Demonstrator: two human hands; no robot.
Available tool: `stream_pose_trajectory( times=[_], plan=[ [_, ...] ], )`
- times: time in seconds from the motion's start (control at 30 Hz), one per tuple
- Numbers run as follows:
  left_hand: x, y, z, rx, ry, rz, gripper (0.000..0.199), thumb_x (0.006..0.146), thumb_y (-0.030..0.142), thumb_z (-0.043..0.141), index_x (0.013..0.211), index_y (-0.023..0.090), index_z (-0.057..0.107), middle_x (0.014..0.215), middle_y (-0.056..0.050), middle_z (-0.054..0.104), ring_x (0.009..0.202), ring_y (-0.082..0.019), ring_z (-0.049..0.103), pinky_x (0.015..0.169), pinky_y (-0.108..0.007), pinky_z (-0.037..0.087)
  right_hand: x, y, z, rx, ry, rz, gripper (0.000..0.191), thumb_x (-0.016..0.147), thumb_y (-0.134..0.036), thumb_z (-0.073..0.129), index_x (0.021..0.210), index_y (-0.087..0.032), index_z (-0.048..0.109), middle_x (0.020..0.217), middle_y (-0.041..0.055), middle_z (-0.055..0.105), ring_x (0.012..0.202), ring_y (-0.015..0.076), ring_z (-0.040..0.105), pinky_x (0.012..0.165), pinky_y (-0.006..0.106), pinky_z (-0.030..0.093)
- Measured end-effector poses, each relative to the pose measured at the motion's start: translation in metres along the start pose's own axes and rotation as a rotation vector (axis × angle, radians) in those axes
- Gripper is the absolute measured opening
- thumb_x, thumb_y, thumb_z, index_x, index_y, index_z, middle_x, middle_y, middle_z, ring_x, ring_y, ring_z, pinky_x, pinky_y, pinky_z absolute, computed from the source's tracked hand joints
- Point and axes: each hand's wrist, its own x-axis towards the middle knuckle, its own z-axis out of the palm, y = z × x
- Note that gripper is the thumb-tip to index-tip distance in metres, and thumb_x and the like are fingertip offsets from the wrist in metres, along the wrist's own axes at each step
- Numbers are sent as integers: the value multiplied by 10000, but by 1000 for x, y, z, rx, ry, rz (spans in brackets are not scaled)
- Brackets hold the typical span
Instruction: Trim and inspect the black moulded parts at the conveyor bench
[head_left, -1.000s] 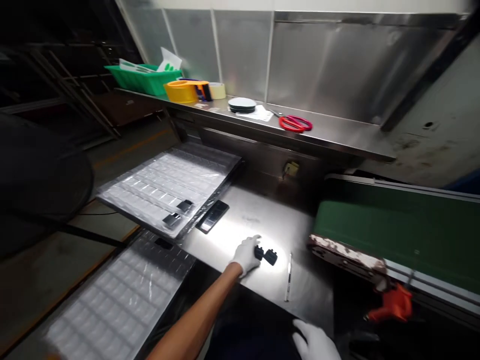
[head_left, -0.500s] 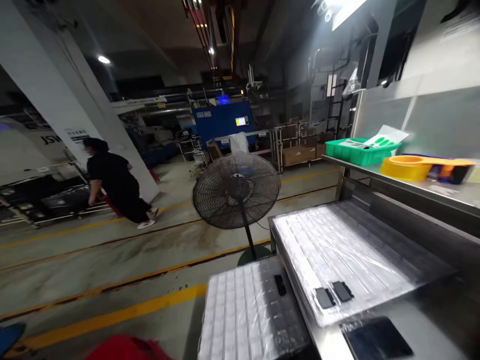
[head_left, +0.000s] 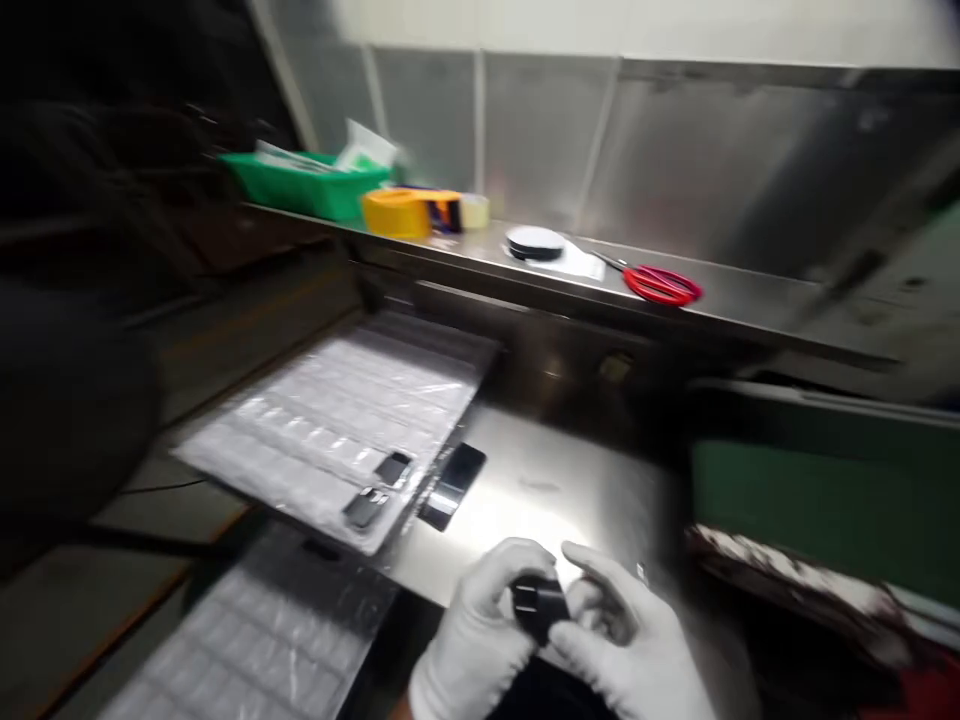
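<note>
Holding a small black part (head_left: 538, 605) between them, the left hand (head_left: 480, 630) and the right hand (head_left: 630, 640), both in white gloves, meet at the near edge of the steel bench (head_left: 547, 480). The fingers of both hands are curled around the part, so both are grasping it; the left fingers (head_left: 517, 555) cover it from the left and the right fingers (head_left: 592, 560) from the right. The part is above the bench surface, close to the near edge, under a bright reflection of light. The picture is blurred, so the details of the part cannot be told. Toward the left edge of the bench, a clear plastic tray (head_left: 337, 420) with many small pockets lies tilted, and two dark pieces (head_left: 379, 488) sit in its near corner. Just beside this corner a flat black object (head_left: 452, 485) lies on the bench. A second clear tray (head_left: 255, 630) lies lower, beyond the near left corner of the bench. On the raised shelf (head_left: 735, 290) along the far edge stand a green bin (head_left: 304, 185), a yellow tape dispenser (head_left: 401, 212), a round black and white object (head_left: 535, 243) and red scissors (head_left: 662, 284). At the right edge a green conveyor belt (head_left: 817, 500) begins.
</note>
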Motion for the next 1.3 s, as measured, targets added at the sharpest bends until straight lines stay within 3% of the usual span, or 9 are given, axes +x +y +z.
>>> stream_pose_trajectory(
  times=[0.1, 0.17, 0.33, 0.5, 0.73, 0.9, 1.03, 1.13, 1.3],
  plan=[
    [10, 15, 6, 81, -40, 81, 285, 707, 64, 725, 928, 204, 613, 1060, -31, 585, 997, -177, 599, 884, -261, 503, -3, -13, 5, 163, 29, 4, 558, 584, -136, 745, 1131, -217, 669, 772, 7, 589, 674, 90, 507, 660, 201, 442],
    [18, 19, 12, 36, -75, -44, 338, 692, 78, 745, 962, 218, 597, 1050, -15, 598, 962, -168, 618, 860, -244, 523, -1, -9, 2, 157, 44, -67, 542, 605, -95, 730, 1124, -239, 680, 754, 0, 598, 643, 75, 504, 607, 171, 426],
    [22, 20, 15, -37, -202, -399, 684, 670, 59, 754, 1236, 262, 426, 1280, -47, 531, 1196, -212, 526, 975, -250, 485, -6, 15, -16, -161, 178, -444, 679, 693, -42, 708, 1267, -377, 570, 828, -43, 645, 714, 77, 581, 689, 176, 492],
    [20, 23, 8, -83, -277, -394, 596, 773, 187, 718, 1261, 266, 385, 1374, -69, 437, 1282, -226, 438, 999, -259, 464, -8, 19, -26, -389, 102, -704, 784, 738, 49, 605, 1409, -311, 418, 878, -28, 648, 824, 103, 614, 842, 255, 504],
    [18, 20, 8, -9, -169, -290, 459, 781, 250, 726, 1181, 253, 501, 1231, -16, 552, 1215, -159, 496, 1002, -191, 443, -2, 18, -23, -365, 46, -674, 798, 736, 38, 623, 1413, -324, 406, 877, -35, 646, 812, 100, 613, 837, 251, 504],
    [19, 35, 7, -49, -165, -353, 494, 742, 198, 755, 1175, 220, 517, 1229, -37, 568, 1207, -185, 513, 1027, -235, 439, 2, 18, -18, -207, 0, -541, 712, 757, -7, 641, 1367, -337, 480, 834, -16, 637, 776, 118, 611, 812, 284, 521],
    [18, 42, 7, -43, -133, -362, 532, 709, 207, 779, 1181, 205, 534, 1207, -46, 582, 1117, -178, 570, 992, -238, 473, 6, 16, -14, -61, -13, -359, 655, 740, -59, 697, 1295, -373, 550, 795, -34, 621, 745, 93, 594, 783, 231, 517],
    [16, 38, 5, -71, -122, -353, 507, 705, 167, 776, 1160, 221, 560, 1180, -35, 593, 1122, -173, 568, 989, -230, 466, 4, 17, -12, -93, -6, -381, 669, 749, -73, 699, 1308, -396, 526, 781, -44, 611, 747, 86, 594, 806, 230, 518],
    [15, 18, -1, -531, -281, -400, 495, 713, 147, 761, 1159, 247, 573, 1206, -62, 582, 1164, -253, 545, 1038, -403, 416, -3, 13, -15, -304, 106, -564, 832, 726, -288, 769, 1437, -363, 343, 1208, 52, 562, 1055, 194, 582, 922, 344, 522]
  ],
)
